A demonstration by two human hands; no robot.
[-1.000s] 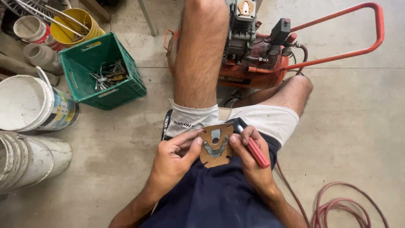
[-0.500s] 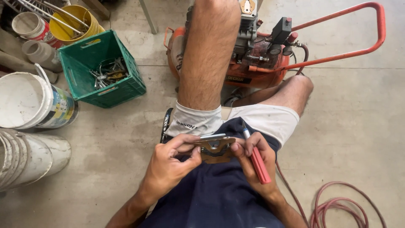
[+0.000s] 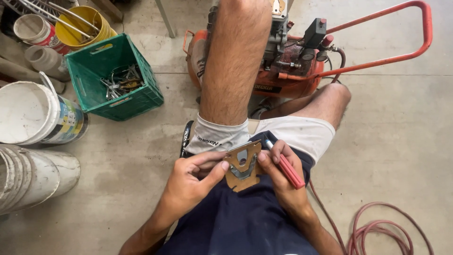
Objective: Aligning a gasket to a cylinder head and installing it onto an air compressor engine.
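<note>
A: Cardboard, a flat brown cutout [image 3: 242, 166] with a grey metal piece laid on its face, sits just below the middle of the view, over the person's lap.

B: Who has hold of it?

A: Both hands. The left hand [image 3: 191, 182], at eight o'clock from the cutout, is closed on its left edge, thumb pressed on the front and fingers curled behind. The right hand [image 3: 282, 177], at four o'clock, pinches the right edge with thumb and forefinger.

B: Anything else in that right hand?

A: A red marker [image 3: 286, 166], gripped under the fingers. Its dark tip points up towards eleven o'clock, its body runs down towards five o'clock.

B: And around them?

A: At twelve o'clock from the cutout, past the raised knee, stands an orange air compressor [image 3: 283, 61] with a red tube handle reaching to two o'clock. At ten o'clock is a green plastic crate [image 3: 137, 94] with metal tools inside, and beyond it, nearer eleven, a yellow bucket [image 3: 87, 28]. White buckets [image 3: 33, 113] lie on their sides at nine o'clock, well apart from the hands. A reddish hose [image 3: 382, 231] coils on the concrete floor at four o'clock.

B: Is the metal piece fixed to the cardboard?

A: I cannot tell; it lies flat against it.
</note>
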